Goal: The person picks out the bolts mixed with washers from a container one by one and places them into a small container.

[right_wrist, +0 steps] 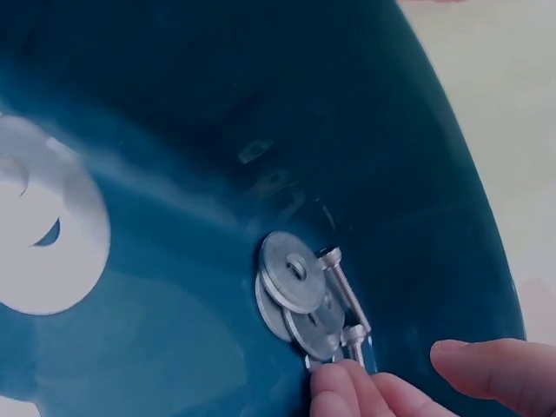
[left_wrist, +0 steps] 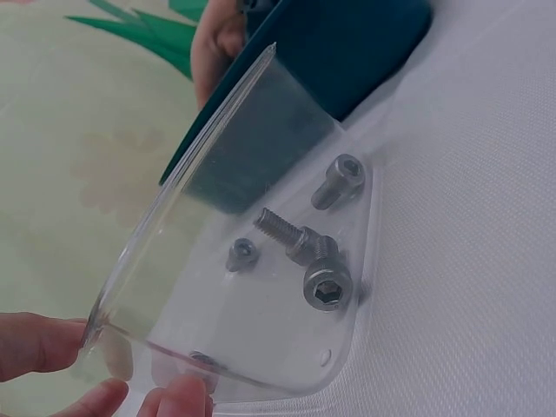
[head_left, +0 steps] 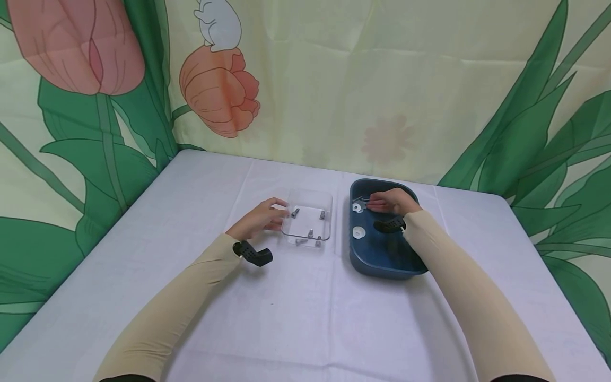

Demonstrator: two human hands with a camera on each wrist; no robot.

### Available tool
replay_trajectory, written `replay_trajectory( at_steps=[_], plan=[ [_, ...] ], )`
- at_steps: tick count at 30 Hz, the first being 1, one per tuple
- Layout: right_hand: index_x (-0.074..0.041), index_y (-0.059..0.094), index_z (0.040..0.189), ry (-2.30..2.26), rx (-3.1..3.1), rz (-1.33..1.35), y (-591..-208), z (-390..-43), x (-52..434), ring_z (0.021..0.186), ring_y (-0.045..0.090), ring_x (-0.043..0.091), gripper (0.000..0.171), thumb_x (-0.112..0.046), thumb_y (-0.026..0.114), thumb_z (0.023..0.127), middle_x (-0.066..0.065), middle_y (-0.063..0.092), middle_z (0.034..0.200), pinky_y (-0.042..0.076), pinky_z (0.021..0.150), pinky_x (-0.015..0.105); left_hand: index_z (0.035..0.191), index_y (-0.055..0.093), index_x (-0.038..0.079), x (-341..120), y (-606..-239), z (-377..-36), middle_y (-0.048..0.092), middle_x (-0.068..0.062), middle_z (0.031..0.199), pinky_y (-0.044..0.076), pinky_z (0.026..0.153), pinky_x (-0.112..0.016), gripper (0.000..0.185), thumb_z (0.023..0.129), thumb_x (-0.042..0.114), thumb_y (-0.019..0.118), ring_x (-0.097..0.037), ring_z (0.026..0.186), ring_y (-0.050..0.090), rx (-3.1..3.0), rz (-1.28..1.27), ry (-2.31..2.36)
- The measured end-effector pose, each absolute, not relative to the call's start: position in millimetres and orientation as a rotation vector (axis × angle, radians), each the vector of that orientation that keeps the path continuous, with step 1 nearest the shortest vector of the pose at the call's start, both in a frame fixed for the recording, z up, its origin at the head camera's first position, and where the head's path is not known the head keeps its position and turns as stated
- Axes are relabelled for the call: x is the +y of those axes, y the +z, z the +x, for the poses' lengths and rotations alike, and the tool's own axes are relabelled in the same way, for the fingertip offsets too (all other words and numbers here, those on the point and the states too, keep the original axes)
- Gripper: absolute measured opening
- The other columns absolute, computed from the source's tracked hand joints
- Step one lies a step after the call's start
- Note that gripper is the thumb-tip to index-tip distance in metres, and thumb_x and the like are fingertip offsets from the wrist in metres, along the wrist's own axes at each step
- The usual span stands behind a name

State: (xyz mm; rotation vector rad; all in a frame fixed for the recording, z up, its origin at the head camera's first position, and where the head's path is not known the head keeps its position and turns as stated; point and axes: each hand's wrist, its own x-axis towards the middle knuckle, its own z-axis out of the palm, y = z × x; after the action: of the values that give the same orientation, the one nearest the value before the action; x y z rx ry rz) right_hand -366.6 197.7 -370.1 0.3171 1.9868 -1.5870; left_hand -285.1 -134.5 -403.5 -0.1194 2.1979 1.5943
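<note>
A clear plastic box (head_left: pixel 307 220) stands on the table with several socket-head bolts (left_wrist: pixel 327 284) in it. My left hand (head_left: pixel 261 216) is at the box's left side, its fingertips (left_wrist: pixel 182 395) right at the wall and rim, fingers spread. To the right is a dark blue bin (head_left: pixel 382 269). My right hand (head_left: pixel 392 201) reaches into its far part. In the right wrist view, its fingertips (right_wrist: pixel 339 387) are right at thin screws (right_wrist: pixel 347 295) lying beside a small pile of flat washers (right_wrist: pixel 294 274); its thumb (right_wrist: pixel 486 369) stands apart from the fingers.
A larger white washer-like disc (head_left: pixel 358 232) lies nearer in the bin, at its left wall. A white cloth covers the table (head_left: pixel 267 318). Behind it hangs a curtain (head_left: pixel 334 106) printed with flowers and leaves.
</note>
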Motion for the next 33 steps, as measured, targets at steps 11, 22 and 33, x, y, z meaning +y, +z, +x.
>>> replay_trajectory(
  at_steps=[11,22,33],
  plan=[
    [-0.002,0.014,0.15,-1.683,1.707,0.422,-367,-375,201,0.075,0.068,0.017,0.055,-0.016,0.036,0.101,0.007,0.066,0.076,0.05,0.092,0.027,0.135,0.041,0.01,-134,-404,-287,0.05,-0.017,0.13,0.054,0.078,-0.021,0.042,0.096,0.02,0.053,-0.026,0.11,0.055,2.198,-0.142,1.585],
    [0.0,0.021,0.147,-1.713,1.674,0.432,-370,-381,198,0.071,0.069,0.018,0.051,-0.015,0.037,0.101,0.009,0.067,0.075,0.056,0.081,0.026,0.136,0.04,0.009,-136,-404,-286,0.049,-0.017,0.132,0.053,0.083,-0.025,0.044,0.096,0.021,0.053,-0.028,0.114,0.055,2.204,-0.129,1.578],
    [0.005,0.048,0.125,-1.684,1.806,0.331,-372,-374,177,0.071,0.068,0.012,0.03,-0.007,0.046,0.097,0.006,0.069,0.074,0.056,0.077,0.02,0.135,0.041,0.011,-136,-404,-287,0.049,-0.016,0.129,0.054,0.079,-0.022,0.043,0.095,0.021,0.054,-0.025,0.11,0.055,2.19,-0.156,1.582]
  ],
)
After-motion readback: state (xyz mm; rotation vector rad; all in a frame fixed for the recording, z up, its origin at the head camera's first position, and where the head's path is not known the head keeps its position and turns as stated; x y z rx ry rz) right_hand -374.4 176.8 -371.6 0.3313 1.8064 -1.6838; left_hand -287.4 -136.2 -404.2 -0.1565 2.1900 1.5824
